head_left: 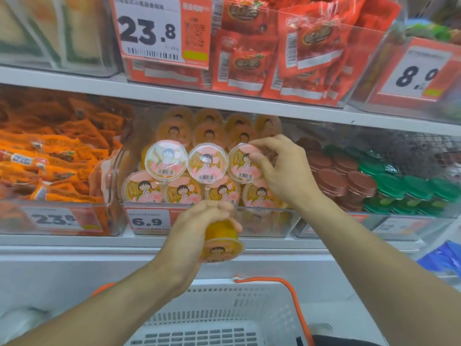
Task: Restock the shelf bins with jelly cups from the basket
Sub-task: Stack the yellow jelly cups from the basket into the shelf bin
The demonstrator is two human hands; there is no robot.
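Store shelving filled the view, and the clear jelly bin (264, 222) looked nearly full. Right hand (282, 168) pinched a top-row jelly cup (243, 164) into line, fingers (259, 143) curled on its rim. Left hand (199, 228) gripped another cup (220, 243) below. What remained in the white basket (224, 318) couldn't be judged.

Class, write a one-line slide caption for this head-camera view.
Right hand sets a jelly cup into the shelf bin; left hand holds another cup.
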